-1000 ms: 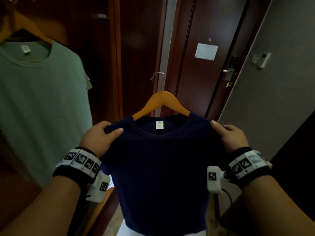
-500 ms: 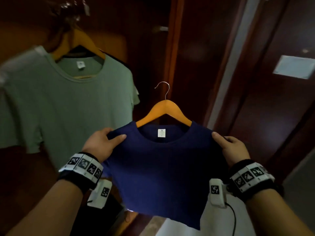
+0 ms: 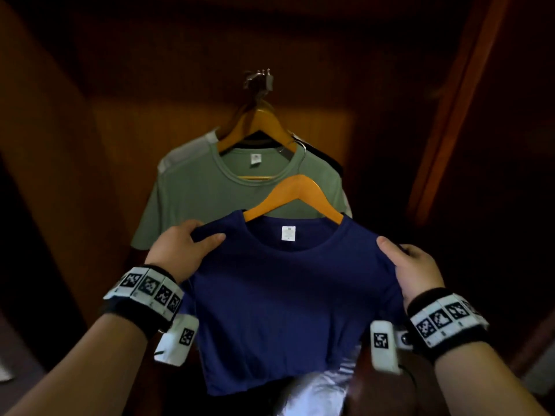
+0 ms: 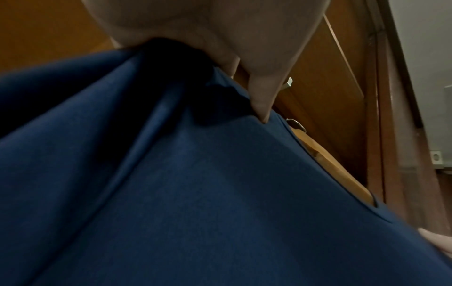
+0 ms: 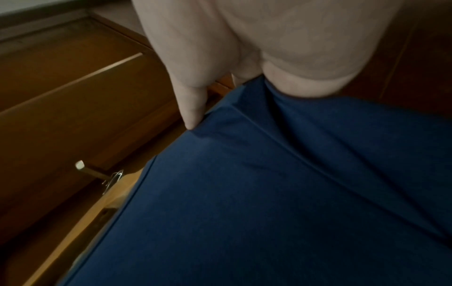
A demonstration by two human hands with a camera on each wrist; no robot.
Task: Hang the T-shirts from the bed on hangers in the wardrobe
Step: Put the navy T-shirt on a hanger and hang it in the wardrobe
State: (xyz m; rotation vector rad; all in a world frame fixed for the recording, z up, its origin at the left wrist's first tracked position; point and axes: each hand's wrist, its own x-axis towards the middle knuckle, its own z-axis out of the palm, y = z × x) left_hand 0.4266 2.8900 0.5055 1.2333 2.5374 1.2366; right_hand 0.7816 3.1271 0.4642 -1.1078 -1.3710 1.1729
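A navy T-shirt (image 3: 285,292) hangs on a wooden hanger (image 3: 295,193) that I hold up in front of the open wardrobe. My left hand (image 3: 183,244) pinches the shirt's left shoulder, thumb on the front. My right hand (image 3: 411,265) grips the right shoulder the same way. The left wrist view shows the left hand (image 4: 232,38) clamped on the navy T-shirt (image 4: 195,193), and the right wrist view shows the right hand (image 5: 244,58) on the blue cloth (image 5: 269,193). The hanger's hook overlaps a green T-shirt (image 3: 210,187) behind it.
The green T-shirt hangs on its own wooden hanger (image 3: 255,121) from a metal rail end (image 3: 261,79) in the wardrobe, with white and dark garments behind it. Dark wooden wardrobe walls (image 3: 45,175) stand on both sides. Something pale and shiny (image 3: 318,394) lies below.
The view has swung left from the room door to face the wardrobe. The navy shirt on its hanger now sits in front of the hanging green shirt. Both hands keep their hold.
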